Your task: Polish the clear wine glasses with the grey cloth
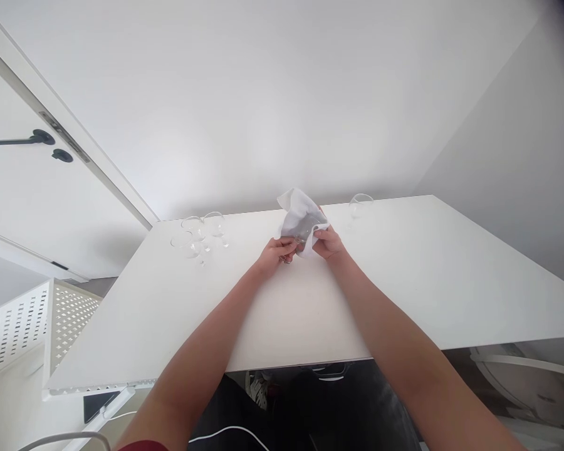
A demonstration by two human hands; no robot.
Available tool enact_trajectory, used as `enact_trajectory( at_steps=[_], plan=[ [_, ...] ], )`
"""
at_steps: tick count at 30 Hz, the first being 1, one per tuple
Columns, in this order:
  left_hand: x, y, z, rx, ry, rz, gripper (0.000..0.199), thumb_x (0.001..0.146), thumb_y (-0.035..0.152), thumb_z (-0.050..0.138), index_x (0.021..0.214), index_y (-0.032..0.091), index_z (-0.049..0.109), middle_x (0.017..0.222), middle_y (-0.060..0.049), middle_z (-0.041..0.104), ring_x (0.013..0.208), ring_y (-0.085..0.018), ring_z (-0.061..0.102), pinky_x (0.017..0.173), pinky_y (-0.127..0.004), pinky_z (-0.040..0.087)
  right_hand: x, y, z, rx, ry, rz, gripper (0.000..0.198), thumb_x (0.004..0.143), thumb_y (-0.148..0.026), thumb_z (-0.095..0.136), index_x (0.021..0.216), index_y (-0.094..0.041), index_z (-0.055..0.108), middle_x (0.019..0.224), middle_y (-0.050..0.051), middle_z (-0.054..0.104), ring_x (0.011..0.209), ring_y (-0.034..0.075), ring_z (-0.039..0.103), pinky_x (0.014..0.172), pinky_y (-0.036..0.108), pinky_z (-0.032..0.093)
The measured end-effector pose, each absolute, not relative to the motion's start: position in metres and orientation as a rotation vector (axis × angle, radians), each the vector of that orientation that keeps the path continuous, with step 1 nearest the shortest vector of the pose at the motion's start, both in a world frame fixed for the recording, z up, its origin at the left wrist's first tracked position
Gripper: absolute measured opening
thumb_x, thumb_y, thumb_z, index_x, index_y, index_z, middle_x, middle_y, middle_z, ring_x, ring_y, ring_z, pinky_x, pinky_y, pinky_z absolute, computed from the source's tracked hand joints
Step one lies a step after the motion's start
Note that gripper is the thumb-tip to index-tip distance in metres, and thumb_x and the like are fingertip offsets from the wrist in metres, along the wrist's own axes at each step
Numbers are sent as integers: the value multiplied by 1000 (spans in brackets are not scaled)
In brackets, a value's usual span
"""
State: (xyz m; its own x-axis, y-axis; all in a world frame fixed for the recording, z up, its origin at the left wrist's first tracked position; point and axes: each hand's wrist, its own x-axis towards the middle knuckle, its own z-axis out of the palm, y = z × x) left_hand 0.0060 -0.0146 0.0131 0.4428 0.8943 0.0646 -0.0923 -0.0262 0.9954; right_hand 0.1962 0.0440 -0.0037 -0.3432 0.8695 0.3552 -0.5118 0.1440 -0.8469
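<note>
Above the white table, my left hand (278, 252) is closed around the lower part of a clear stemmed glass (304, 233), its foot showing just under the fingers. A white cloth (297, 208) is draped about the bowl of that glass and hides much of it. My right hand (329, 243) grips the cloth against the glass from the right side, thumb on the near fold; its other fingers are mostly behind the cloth. Whether the fingers reach inside the bowl I cannot tell.
Three clear stemmed glasses (195, 235) stand close together at the table's back left. Another stemmed glass (360, 208) is near the back edge, right of my hands. The white table (404, 275) backs onto a wall. A white perforated panel (73, 313) and a door handle (28, 139) lie left.
</note>
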Motion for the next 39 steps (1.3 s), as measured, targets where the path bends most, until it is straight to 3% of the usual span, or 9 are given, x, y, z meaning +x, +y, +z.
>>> enact_trajectory(
  at_steps=[6,11,14,17,21,26,29,33,39],
  plan=[
    [9,-10,0,1783,1243,1215,20,84,27,58,68,20,50,62,1,46,61,-13,38,62,-31,31,178,38,6,-712,-1357,1156,69,62,-39,92,121,-29,57,112,5,68,101,25,63,83,39,55],
    [8,-7,-6,1890,1277,1297,21,82,20,55,65,21,43,62,2,42,61,-13,31,60,-30,25,172,25,13,-836,-1488,834,75,64,-38,89,131,-30,56,127,9,62,117,31,56,102,47,48],
    [8,-7,-7,1922,1249,1280,21,82,20,56,65,21,44,62,2,43,62,-14,33,60,-30,26,170,21,17,-853,-1450,713,63,63,-37,89,120,-29,63,122,7,63,114,31,57,98,44,48],
    [9,-8,-7,2005,1270,1198,20,84,19,56,66,20,48,65,1,49,62,-14,37,61,-30,28,169,21,19,-874,-1383,673,36,70,-36,83,102,-29,69,109,5,66,103,27,59,90,40,48],
    [10,-8,-9,2072,1327,1104,18,87,22,57,69,20,58,66,0,55,61,-15,42,62,-30,33,172,27,16,-903,-1250,787,13,81,-38,72,83,-25,69,89,3,65,88,23,58,78,37,47],
    [9,-7,-6,1986,1282,1115,19,90,31,61,77,20,68,65,-1,56,61,-15,44,62,-31,36,178,38,12,-757,-1069,1190,32,84,-52,73,75,-24,60,73,1,57,70,19,53,63,33,46],
    [9,-9,-2,1853,1183,1138,21,90,35,61,77,20,67,65,-1,55,62,-15,45,62,-30,38,176,37,12,-637,-1008,1405,37,84,-60,71,85,-25,61,79,2,63,75,21,60,64,33,51],
    [10,-9,-1,1638,1054,1161,27,88,41,63,73,19,61,65,-1,55,63,-14,48,61,-31,40,165,31,11,-539,-1086,1564,60,77,-81,65,96,-24,64,84,6,69,86,27,67,65,37,55],
    [14,-8,-3,1472,963,1218,26,81,38,71,71,19,57,69,-2,54,72,-17,50,68,-35,45,155,27,8,-591,-1207,1515,49,67,-55,90,94,-22,66,86,3,69,81,21,64,70,34,54]
  ],
)
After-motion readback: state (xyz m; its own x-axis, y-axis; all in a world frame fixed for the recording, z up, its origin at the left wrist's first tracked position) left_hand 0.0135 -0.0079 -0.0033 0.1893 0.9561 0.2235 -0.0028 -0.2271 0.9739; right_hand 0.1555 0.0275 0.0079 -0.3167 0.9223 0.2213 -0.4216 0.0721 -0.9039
